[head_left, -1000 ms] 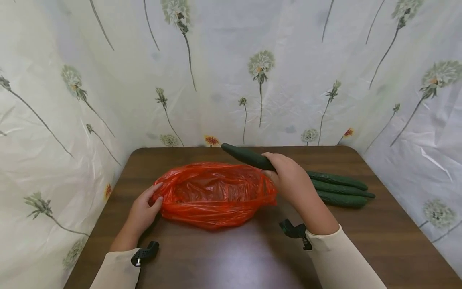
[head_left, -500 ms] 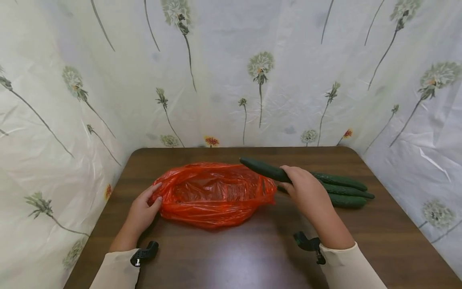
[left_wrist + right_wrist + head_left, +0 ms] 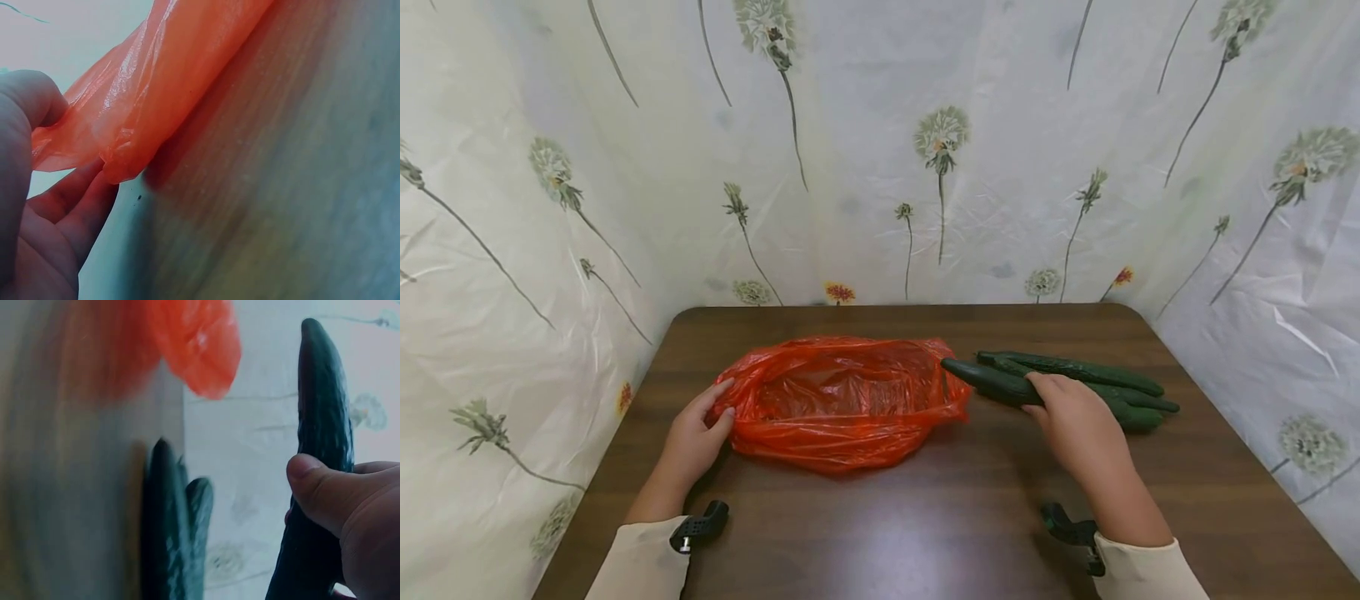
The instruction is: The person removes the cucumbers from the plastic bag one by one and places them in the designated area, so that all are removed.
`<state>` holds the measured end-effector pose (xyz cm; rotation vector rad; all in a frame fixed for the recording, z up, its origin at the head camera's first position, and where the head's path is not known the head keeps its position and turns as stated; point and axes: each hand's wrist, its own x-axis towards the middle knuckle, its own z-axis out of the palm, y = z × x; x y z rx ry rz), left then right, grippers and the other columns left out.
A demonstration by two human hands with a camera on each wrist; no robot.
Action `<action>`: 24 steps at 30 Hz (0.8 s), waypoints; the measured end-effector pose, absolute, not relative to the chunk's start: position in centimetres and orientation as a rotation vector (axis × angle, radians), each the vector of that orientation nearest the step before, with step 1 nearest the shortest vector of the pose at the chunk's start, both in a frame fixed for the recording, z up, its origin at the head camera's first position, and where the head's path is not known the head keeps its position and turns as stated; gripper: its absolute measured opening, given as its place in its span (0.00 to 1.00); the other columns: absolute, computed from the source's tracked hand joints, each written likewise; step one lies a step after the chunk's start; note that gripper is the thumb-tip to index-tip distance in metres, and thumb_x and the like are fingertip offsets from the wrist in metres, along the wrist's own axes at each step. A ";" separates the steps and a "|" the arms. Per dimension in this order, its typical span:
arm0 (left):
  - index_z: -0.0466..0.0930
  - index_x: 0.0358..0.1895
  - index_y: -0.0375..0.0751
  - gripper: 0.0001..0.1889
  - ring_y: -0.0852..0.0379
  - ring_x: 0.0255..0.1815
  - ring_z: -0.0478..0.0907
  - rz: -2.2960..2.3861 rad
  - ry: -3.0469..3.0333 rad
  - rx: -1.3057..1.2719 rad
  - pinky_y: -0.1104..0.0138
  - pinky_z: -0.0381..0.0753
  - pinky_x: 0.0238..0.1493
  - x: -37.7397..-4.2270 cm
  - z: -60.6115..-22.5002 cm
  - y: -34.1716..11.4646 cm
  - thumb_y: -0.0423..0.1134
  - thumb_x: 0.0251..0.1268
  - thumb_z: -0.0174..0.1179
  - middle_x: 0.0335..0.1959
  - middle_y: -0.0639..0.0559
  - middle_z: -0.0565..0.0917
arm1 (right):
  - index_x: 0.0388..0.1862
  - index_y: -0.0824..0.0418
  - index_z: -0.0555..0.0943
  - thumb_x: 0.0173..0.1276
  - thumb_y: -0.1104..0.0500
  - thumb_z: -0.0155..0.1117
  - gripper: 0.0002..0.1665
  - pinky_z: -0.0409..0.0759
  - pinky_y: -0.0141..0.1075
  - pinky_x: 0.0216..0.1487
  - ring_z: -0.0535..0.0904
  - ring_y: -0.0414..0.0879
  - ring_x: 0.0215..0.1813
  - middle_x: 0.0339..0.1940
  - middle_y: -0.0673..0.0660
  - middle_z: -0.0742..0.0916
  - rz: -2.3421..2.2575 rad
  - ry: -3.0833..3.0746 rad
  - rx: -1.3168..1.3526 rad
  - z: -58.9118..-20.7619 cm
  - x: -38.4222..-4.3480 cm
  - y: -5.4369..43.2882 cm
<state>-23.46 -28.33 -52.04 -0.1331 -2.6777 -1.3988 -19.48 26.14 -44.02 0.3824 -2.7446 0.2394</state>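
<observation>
A red plastic bag lies on the table with its mouth spread wide and facing up. At its left end, my left hand holds the rim, thumb on one side and fingers on the other, as the left wrist view shows. My right hand grips a dark green cucumber by its right part. The cucumber's free tip points left, near the bag's right end. In the right wrist view the held cucumber is apart from the others. Several more cucumbers lie side by side beneath and behind my right hand, partly hidden.
The brown wooden table ends at a back edge against a wall covering printed with dandelions. The same covering closes in the left and right sides. Each wrist carries a black camera mount.
My right hand has moved right and toward me with the cucumber, from over the bag's right end to above the other cucumbers. My left hand has stayed at the bag.
</observation>
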 end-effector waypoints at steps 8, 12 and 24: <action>0.69 0.78 0.46 0.27 0.35 0.80 0.64 -1.395 -2.688 -0.112 0.40 0.64 0.78 -23.3 -51.8 -28.5 0.41 0.80 0.58 0.79 0.37 0.68 | 0.65 0.70 0.80 0.60 0.65 0.80 0.34 0.81 0.65 0.57 0.84 0.69 0.56 0.55 0.70 0.87 0.167 -2.723 0.392 -46.0 -18.5 28.3; 0.68 0.79 0.47 0.28 0.35 0.80 0.64 -1.392 -2.698 -0.107 0.40 0.65 0.77 -23.3 -51.9 -28.4 0.42 0.80 0.58 0.80 0.37 0.67 | 0.64 0.70 0.80 0.60 0.65 0.80 0.33 0.77 0.69 0.61 0.83 0.69 0.56 0.55 0.71 0.86 0.121 -2.760 0.357 -46.5 -17.9 29.3; 0.68 0.79 0.47 0.28 0.35 0.80 0.64 -1.399 -2.698 -0.111 0.41 0.67 0.76 -23.3 -52.0 -28.4 0.43 0.81 0.57 0.80 0.37 0.67 | 0.63 0.70 0.80 0.61 0.63 0.80 0.31 0.82 0.62 0.52 0.83 0.68 0.51 0.52 0.71 0.85 0.099 -2.878 0.312 -48.5 -17.2 32.1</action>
